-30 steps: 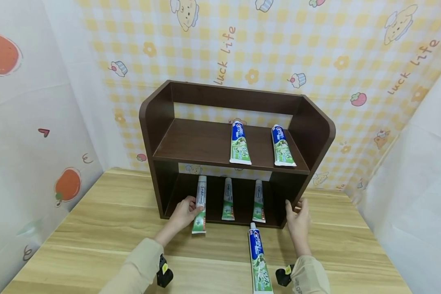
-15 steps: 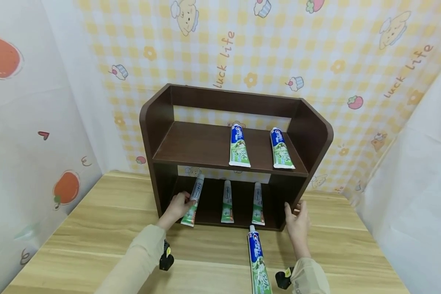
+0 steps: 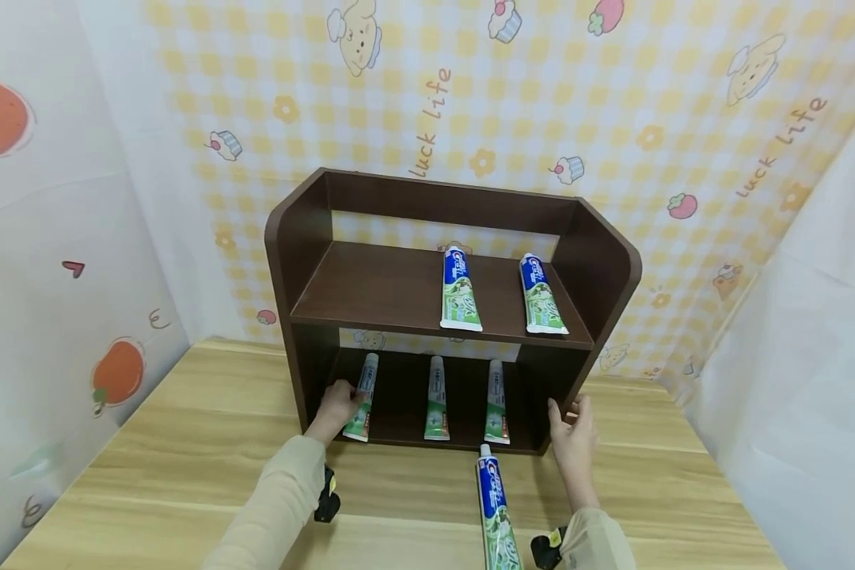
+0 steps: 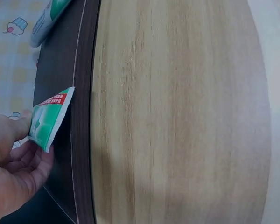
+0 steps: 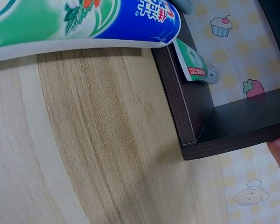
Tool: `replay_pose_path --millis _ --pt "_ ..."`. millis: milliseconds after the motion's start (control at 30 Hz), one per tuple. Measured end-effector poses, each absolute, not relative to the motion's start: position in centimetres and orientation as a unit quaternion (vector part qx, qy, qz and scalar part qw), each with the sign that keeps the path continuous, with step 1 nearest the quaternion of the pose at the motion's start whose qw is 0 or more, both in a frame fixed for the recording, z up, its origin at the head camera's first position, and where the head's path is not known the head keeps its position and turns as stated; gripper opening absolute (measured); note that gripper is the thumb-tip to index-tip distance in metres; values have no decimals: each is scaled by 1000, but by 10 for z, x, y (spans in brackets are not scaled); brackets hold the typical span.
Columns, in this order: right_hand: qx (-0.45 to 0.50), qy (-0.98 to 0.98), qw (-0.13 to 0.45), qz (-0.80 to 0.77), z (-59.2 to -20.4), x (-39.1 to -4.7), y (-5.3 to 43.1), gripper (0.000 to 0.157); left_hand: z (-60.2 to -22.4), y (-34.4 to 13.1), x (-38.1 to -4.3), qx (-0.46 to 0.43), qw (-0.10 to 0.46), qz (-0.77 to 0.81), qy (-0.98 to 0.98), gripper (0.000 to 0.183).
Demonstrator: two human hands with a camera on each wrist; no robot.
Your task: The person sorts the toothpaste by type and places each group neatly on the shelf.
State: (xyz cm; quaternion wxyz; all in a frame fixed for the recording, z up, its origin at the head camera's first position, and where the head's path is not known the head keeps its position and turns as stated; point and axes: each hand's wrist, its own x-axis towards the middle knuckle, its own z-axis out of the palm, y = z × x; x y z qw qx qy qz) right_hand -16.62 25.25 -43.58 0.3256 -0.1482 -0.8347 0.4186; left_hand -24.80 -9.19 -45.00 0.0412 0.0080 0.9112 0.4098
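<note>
In the lower compartment of a dark brown two-tier shelf [image 3: 427, 323], my left hand [image 3: 337, 408] pinches a green and silver toothpaste tube [image 3: 361, 404] between thumb and fingers. In the left wrist view the tube's flat crimped end [image 4: 51, 116] points toward the shelf's front edge. Two similar tubes lie to its right, a middle tube [image 3: 437, 404] and a right-hand tube [image 3: 496, 408]. My right hand [image 3: 573, 435] grips the lower front edge of the shelf's right side panel [image 3: 602, 289], its thumb on the panel; in the right wrist view only part of that hand shows.
Two blue and green toothpaste tubes lie on the upper tier, one mid-shelf [image 3: 459, 293] and one near the right panel [image 3: 541, 297]. Another blue and green tube [image 3: 497, 511] lies on the wooden table [image 3: 207, 443] before the shelf. A patterned cloth [image 3: 399, 95] hangs behind.
My left hand has moved the green and silver tube leftward and farther into the lower compartment, near the left panel. My right hand stays on the side panel. The head view has shifted slightly.
</note>
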Motion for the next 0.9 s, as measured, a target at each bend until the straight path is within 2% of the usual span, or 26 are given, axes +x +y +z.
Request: replay_pose_path --millis 233,400,600,700,767,900 --pt "-141 -838 326 415 -435 -165 252 20 -452 -94 -245 4 5 413 911 37" --pt "-145 -838 320 417 -436 -165 251 20 -452 -89 -248 12 -13 320 947 21" --pt "-137 -842 317 415 -437 -165 251 21 -447 -69 -244 42 -56 268 961 40" --pt "-135 -841 318 416 -438 -165 251 20 -445 -55 -235 60 -68 304 948 40" --pt "-136 -839 321 417 -438 -165 251 20 -444 -43 -228 74 -65 334 938 39" --pt "-136 -835 330 418 -437 -165 253 19 -442 -18 -212 103 -22 405 908 38"
